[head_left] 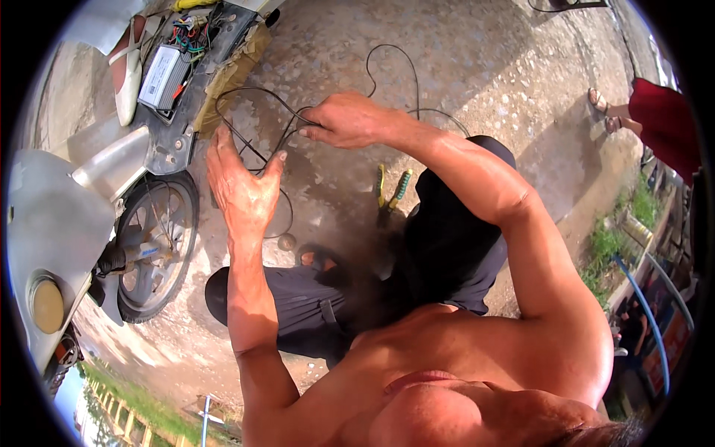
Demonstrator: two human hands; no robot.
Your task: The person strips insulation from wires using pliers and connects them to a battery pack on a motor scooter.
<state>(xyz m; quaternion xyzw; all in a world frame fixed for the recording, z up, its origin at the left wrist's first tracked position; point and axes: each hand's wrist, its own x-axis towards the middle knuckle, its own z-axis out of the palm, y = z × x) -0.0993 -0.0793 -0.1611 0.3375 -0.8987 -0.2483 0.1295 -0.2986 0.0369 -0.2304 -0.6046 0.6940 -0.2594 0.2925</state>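
Observation:
My right hand [339,119] pinches a long, thin black cable [414,74] that lies in loops over the ground. My left hand [242,179], thumb raised, has its fingers loosely hooked in the same cable, left of and below the right one. Pliers with yellow and green handles [395,188] are on the ground by my right knee. To the upper left, a silver boxy module [161,78] with coloured wires [190,37] sits on the dark footboard of a two-wheeler [59,216], beside torn brown tape or card [223,82].
The front wheel [156,246] stands close by my left side. A person's foot in a white shoe [126,97] rests by the footboard. Another person in red [663,127], wearing sandals, stands at the right. Grass [625,208] and blue tubes [652,328] edge the right side.

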